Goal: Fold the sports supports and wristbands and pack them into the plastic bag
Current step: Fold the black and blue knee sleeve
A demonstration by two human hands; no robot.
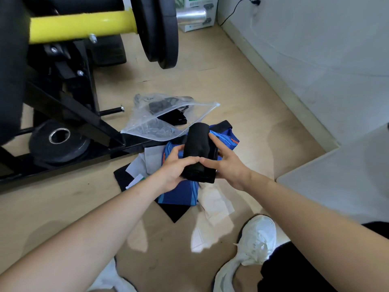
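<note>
The wood floor [242,98] fills the room. A big black weight machine [63,91] with a yellow bar [84,26] stands far on the left. A clear plastic bag [168,121] lies in the middle, with some dark things inside. Just near of it is a pile of blue supports [179,197]. A white shoe [256,239] is near, on the right. Above the pile, both hands hold a rolled black support [199,152]. The left hand [174,171] curls its fingers round the left side. The right hand [227,165] pinches the right side, thumb on top.
</note>
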